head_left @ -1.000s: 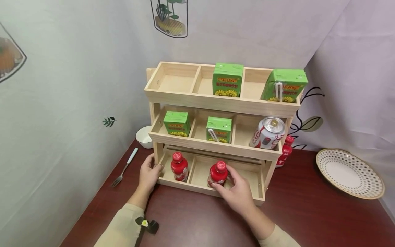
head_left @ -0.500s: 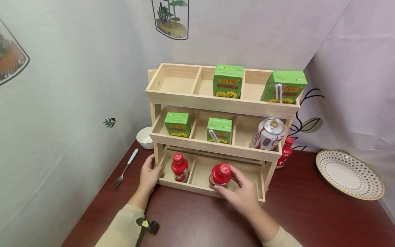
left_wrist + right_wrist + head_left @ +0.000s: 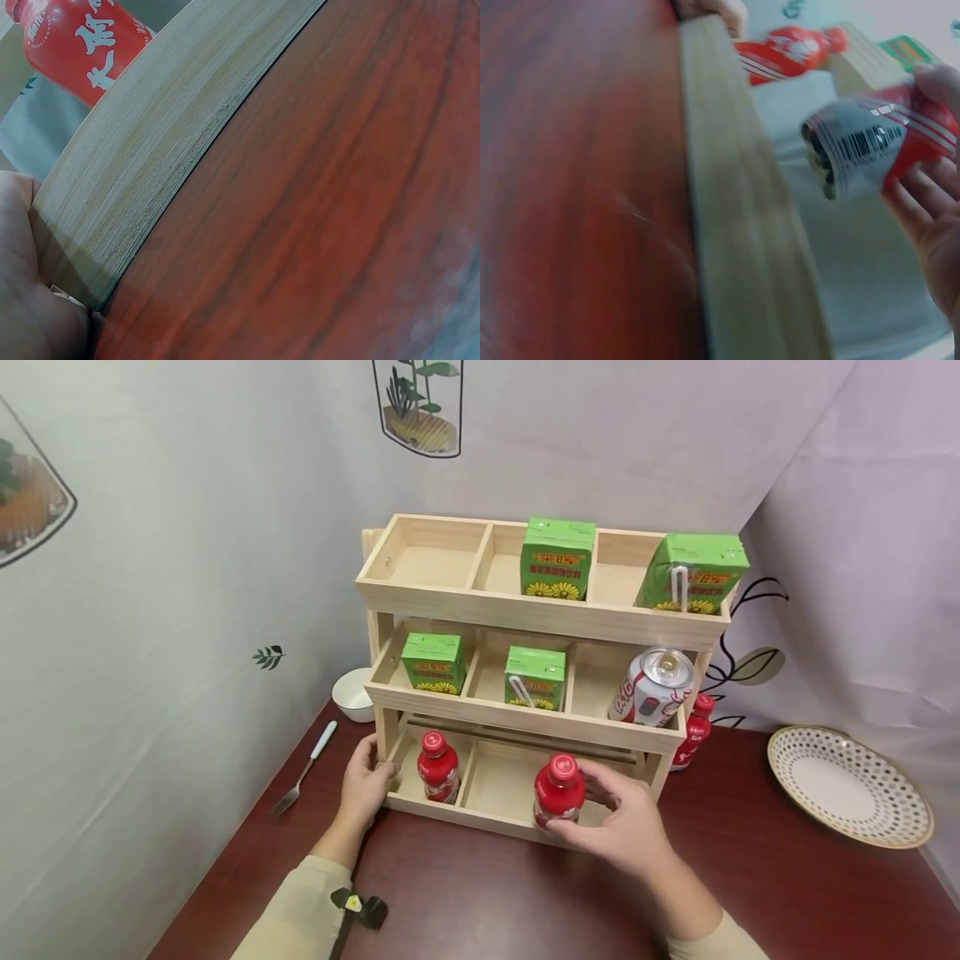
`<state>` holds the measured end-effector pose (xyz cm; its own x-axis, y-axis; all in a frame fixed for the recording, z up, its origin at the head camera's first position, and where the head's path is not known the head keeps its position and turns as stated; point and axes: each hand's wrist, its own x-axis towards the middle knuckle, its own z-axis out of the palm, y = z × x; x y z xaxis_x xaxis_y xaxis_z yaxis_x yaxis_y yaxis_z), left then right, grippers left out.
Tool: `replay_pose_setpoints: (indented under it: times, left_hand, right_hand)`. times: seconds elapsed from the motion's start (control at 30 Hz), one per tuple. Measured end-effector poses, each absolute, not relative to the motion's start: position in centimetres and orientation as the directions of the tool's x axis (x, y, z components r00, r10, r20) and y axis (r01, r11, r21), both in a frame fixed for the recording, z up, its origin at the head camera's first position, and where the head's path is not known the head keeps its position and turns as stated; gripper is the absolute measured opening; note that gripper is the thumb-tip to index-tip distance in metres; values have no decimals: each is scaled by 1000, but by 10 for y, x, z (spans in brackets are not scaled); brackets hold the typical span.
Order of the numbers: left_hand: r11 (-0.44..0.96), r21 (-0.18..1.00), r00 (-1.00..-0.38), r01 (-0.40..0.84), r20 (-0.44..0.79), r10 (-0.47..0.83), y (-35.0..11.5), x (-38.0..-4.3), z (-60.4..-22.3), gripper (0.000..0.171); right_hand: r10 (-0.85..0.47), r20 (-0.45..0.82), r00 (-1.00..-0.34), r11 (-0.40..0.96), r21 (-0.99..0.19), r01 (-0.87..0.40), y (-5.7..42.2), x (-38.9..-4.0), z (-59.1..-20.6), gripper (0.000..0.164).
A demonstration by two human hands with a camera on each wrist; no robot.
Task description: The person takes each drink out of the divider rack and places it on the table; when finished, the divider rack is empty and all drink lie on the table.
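Observation:
My right hand (image 3: pixel 633 827) grips a small red bottle (image 3: pixel 559 793) between thumb and fingers over the bottom tier of a wooden three-tier shelf (image 3: pixel 525 618). In the right wrist view the bottle (image 3: pixel 870 142) is tilted, its barcode and underside showing, raised off the tray floor. My left hand (image 3: pixel 365 785) holds the shelf's lower left corner; the left wrist view shows that hand (image 3: pixel 34 277) at the end of the front board (image 3: pixel 150 150). Another red bottle (image 3: pixel 438 768) stands in the bottom left compartment.
Green drink cartons (image 3: pixel 558 560) sit on the top and middle tiers, with a silver-white can (image 3: pixel 651 687) at middle right. Behind the shelf's right side stands a red bottle (image 3: pixel 693 731). A patterned plate (image 3: pixel 851 785) lies right; a white bowl (image 3: pixel 351 695) and fork (image 3: pixel 306 766) lie left.
My right hand has lifted the bottle from the bottom tier and moved it to the right and toward me. The left hand has stayed at the shelf's corner.

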<state>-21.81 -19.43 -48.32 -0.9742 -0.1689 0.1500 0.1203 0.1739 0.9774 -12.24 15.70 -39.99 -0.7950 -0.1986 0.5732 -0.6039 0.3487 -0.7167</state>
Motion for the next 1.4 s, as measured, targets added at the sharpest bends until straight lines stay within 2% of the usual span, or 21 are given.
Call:
replay_pose_setpoints:
  times: [0.23, 0.4, 0.53, 0.63, 0.83, 1.03, 1.23, 1.3, 1.4]
  left_hand:
    - [181, 977, -973, 114, 146, -180, -194, -219, -484, 55]
    - [185, 977, -975, 106, 138, -171, -195, -217, -483, 56]
    - [192, 976, -976, 99, 133, -175, -195, -217, -482, 56]
    - [196, 976, -976, 94, 129, -177, -197, -219, -485, 56]
    - [176, 981, -976, 77, 110, -186, -204, -233, -508, 57]
    - [201, 974, -967, 101, 144, -210, -203, -234, -515, 54]
    - [199, 973, -964, 120, 162, -210, -202, -234, -515, 48]
    - [204, 972, -964, 118, 161, -210, -202, -234, -515, 47]
    - [209, 971, -961, 116, 163, -225, -201, -235, -514, 44]
  right_hand:
    - [-226, 617, -754, 365, -663, -653, 184, -118, -381, 69]
    - [-175, 661, -730, 369, -643, -671, 203, -110, -366, 72]
    - [-111, 685, -720, 439, -616, -654, 218, -104, -355, 73]
    - [-45, 653, -756, 477, -651, -590, 229, -100, -349, 72]
    - [74, 548, -833, 441, -767, -466, 258, -97, -351, 70]
    - [164, 573, -803, 369, -791, -488, 288, -105, -363, 73]
    - [224, 603, -766, 124, -797, -591, 307, -112, -369, 70]
    - [271, 580, -768, 152, -814, -561, 312, -114, -370, 68]
    - [367, 509, -779, 285, -858, -426, 318, -116, -371, 66]
